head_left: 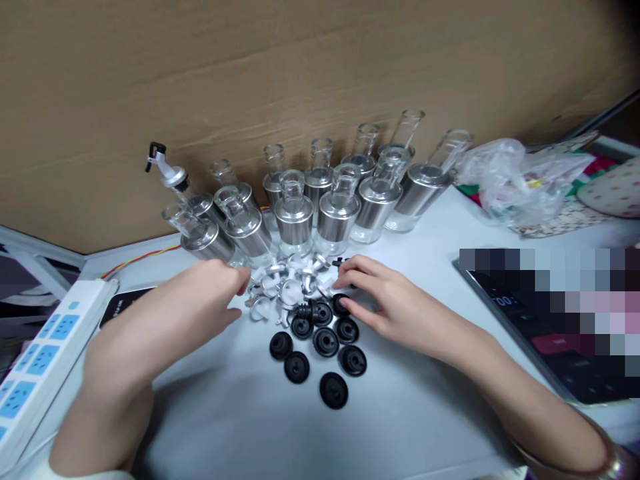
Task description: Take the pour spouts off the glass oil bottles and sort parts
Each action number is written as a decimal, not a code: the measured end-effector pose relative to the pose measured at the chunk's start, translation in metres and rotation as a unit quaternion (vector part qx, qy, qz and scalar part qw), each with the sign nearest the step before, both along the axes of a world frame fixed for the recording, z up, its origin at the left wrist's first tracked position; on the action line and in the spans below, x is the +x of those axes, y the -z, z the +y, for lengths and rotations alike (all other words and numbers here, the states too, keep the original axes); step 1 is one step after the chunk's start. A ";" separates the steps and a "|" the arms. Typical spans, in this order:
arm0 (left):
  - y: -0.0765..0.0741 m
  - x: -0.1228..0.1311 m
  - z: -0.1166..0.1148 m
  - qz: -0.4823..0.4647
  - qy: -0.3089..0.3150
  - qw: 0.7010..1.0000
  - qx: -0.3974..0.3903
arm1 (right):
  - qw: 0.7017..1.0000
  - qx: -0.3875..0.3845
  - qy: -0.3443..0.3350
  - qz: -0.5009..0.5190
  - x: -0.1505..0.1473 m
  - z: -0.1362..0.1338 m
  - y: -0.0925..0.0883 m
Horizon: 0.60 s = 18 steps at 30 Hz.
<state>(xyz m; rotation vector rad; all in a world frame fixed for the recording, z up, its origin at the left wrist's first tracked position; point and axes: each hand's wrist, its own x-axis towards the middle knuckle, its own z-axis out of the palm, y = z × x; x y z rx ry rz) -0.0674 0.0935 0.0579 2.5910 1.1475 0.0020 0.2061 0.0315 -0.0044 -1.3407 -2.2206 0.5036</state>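
Several black round stoppers (pixel 326 341) lie on the white table, with a pile of silver and white spout pieces (pixel 291 292) just behind them. Glass bottles with metal bands (pixel 294 217) stand in rows at the back; the one at the left rear carries a spout with a black cap (pixel 173 175). My left hand (pixel 215 293) is at the left edge of the pile, thumb and fingers apart, nothing visible between them. At the pile's right side my right hand (pixel 373 293) has its fingers spread, the fingertips over small black parts and the thumb beside a black stopper.
A white power strip (pixel 45 360) lies at the left, beside a dark flat item (pixel 123 305). Red and yellow wires run behind. A clear plastic bag (pixel 520 180) and cloth are at the back right, and a dark-screened tablet (pixel 565 353) is at the right. Cardboard (pixel 300 73) stands behind.
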 end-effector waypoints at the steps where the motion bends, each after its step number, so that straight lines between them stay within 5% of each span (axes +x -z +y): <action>1: 0.002 0.000 -0.002 0.020 0.004 1.000 -0.001 | 1.000 0.011 0.000 -0.005 -0.001 0.000 0.001; 7: 0.014 0.025 -0.004 0.115 0.021 0.993 0.034 | 0.999 0.005 -0.020 -0.028 -0.005 0.001 0.007; 18: 0.003 0.043 -0.005 0.162 0.036 0.986 0.018 | 0.999 0.024 0.001 -0.041 -0.011 0.002 0.000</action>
